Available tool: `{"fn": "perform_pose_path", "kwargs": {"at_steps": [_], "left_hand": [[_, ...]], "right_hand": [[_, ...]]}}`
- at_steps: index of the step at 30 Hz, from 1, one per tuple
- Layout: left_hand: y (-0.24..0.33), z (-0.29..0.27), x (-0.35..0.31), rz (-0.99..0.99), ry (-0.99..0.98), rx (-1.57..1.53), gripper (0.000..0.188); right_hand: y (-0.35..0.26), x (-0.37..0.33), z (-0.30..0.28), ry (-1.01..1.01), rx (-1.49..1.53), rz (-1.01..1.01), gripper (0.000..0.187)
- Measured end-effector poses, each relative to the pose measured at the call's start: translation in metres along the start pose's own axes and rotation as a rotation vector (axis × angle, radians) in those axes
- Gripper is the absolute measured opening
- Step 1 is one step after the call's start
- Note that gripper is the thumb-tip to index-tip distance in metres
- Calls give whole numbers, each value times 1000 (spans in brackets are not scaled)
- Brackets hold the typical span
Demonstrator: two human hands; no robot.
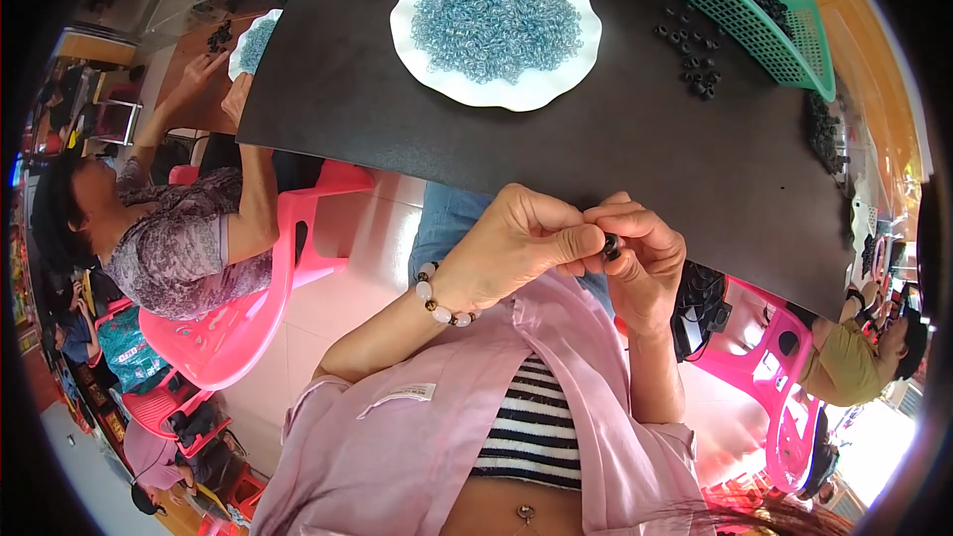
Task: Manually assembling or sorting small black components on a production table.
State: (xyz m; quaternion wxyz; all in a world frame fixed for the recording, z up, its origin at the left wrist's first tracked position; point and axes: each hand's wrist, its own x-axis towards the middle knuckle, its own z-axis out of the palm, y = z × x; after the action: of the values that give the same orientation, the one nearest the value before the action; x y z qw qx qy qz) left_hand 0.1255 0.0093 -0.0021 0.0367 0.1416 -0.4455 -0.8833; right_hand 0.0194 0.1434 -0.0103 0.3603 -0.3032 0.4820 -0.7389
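My left hand (531,243) and my right hand (647,263) meet just off the table's near edge. Between their fingertips is a small black round part (611,246), pinched from both sides. Its exact kind is too small to make out, and the fingers cover some of it. Beyond my hands, a white wavy-rimmed plate (427,67) bears a heap of small clear bluish rings (496,20). Several loose black round parts (695,65) lie on the table to the right of the plate.
The dark table (367,129) spans the far side. A green basket (730,15) of black parts stands at the far right. On the left, a co-worker (189,228) sits on a pink chair (233,337) by another plate (254,43). Another pink chair (759,362) stands right.
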Motion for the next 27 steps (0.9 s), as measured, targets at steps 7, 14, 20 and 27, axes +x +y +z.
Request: {"fn": "perform_pose_path", "kwargs": {"at_steps": [7,14,20,27], "left_hand": [[1,3,-4,31,11,56,18],[8,5,-7,19,-9,87,17],[18,7,-10,-48,-44,27,21],[13,13,-11,-9,-35,15,18]], "right_hand": [[-5,-3,1,10,-65,3,33],[-19,-1,14,-2,-180,-49,44],[-23,-1,3,-124,-328,-97,42],[-25,-4,10,-22,-372,-94,41]]}}
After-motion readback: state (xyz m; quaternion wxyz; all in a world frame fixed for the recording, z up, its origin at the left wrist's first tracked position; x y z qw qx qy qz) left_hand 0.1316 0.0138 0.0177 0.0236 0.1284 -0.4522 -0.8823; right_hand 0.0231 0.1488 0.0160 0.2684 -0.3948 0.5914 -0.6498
